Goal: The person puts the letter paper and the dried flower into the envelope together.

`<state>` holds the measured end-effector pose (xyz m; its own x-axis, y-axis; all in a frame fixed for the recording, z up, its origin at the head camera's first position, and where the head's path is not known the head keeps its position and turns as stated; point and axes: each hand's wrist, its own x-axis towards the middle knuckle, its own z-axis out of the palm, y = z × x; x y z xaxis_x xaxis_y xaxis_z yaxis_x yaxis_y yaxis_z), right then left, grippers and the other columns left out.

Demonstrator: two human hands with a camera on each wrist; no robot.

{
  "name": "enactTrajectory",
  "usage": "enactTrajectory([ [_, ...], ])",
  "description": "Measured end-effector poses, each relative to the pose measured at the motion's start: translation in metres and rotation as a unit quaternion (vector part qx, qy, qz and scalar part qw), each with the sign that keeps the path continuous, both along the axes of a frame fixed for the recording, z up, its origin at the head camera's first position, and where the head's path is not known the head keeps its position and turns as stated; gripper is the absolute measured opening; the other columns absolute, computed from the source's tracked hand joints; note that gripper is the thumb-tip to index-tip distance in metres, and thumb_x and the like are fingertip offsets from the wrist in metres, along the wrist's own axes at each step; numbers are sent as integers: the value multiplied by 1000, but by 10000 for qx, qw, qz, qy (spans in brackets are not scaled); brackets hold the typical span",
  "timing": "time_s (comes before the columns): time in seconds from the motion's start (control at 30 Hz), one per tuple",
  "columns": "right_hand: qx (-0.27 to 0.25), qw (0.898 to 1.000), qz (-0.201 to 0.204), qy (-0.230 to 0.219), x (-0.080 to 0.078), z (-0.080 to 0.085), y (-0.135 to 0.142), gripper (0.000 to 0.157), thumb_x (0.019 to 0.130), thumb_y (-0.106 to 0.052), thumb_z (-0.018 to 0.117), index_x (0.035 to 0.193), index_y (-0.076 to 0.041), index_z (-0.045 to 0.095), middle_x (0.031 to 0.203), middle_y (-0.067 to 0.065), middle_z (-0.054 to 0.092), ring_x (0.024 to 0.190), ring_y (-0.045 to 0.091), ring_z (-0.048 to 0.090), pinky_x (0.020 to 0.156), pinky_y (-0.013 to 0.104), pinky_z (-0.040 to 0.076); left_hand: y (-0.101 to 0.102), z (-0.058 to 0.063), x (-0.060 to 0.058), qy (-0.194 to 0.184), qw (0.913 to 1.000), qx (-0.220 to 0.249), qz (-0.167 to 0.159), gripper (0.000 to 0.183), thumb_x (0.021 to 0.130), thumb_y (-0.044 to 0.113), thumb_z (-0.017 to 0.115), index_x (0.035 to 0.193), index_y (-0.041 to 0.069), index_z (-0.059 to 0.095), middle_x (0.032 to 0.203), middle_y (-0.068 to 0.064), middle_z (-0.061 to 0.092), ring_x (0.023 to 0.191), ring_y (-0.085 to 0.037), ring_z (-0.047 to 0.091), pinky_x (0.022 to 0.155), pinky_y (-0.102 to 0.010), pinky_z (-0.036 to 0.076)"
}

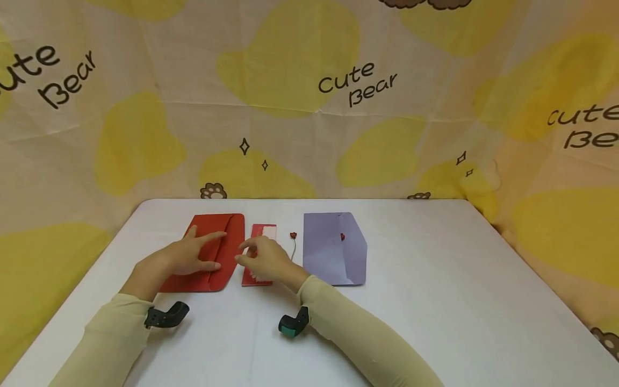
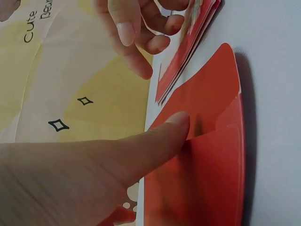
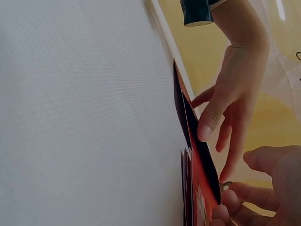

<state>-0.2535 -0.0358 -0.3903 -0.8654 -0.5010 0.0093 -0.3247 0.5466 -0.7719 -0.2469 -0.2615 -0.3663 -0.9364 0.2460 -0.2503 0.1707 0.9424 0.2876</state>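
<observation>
A red envelope (image 1: 236, 252) lies at the left of the table with its flap spread out to the right. My left hand (image 1: 184, 257) rests on it, fingers spread; in the left wrist view the thumb (image 2: 162, 134) touches the red paper at the pocket's edge. My right hand (image 1: 271, 260) hovers over a stack of red and white cards (image 1: 248, 277), fingers loosely bent and thumb apart from them, with nothing between. Its fingertips are close to the envelope's flap. In the right wrist view both hands face each other above the red paper.
A purple envelope (image 1: 321, 250) lies to the right, its flap spread out, with a small red flower (image 1: 342, 236) on it. Between it and the cards lies another red flower (image 1: 293, 235) on a thin stem. A printed cloth (image 1: 290, 70) hangs behind the white table (image 1: 435, 301).
</observation>
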Motion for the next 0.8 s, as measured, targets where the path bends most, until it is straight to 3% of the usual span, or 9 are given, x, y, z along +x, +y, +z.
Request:
enactTrajectory([
  [0.33, 348, 9986, 299, 256, -1, -2, -1, 37, 97, -23, 68, 132, -10, 65, 77, -3, 61, 53, 7, 56, 55, 18, 44, 8, 4, 4, -123, 9999, -60, -93, 77, 87, 39, 77, 152, 19, 40, 153, -47, 16, 116, -61, 51, 86, -67, 54],
  [0.6, 1258, 9880, 598, 666, 0, -4, -3, 41, 96, -31, 69, 134, -17, 66, 82, -9, 62, 77, 1, 54, 72, 23, 39, 13, 8, 7, -338, 9992, -130, -180, 63, 93, 28, 69, 150, 20, 45, 155, -46, 15, 117, -60, 53, 88, -71, 50],
  [0.8, 1474, 9834, 702, 791, 0, -6, -3, 42, 95, -34, 70, 135, -19, 66, 68, -8, 58, 76, 2, 52, 71, 24, 37, 15, 8, 8, -186, 9995, -15, -248, 50, 90, 23, 69, 136, 19, 51, 140, -38, 37, 99, -44, 60, 86, -66, 54],
])
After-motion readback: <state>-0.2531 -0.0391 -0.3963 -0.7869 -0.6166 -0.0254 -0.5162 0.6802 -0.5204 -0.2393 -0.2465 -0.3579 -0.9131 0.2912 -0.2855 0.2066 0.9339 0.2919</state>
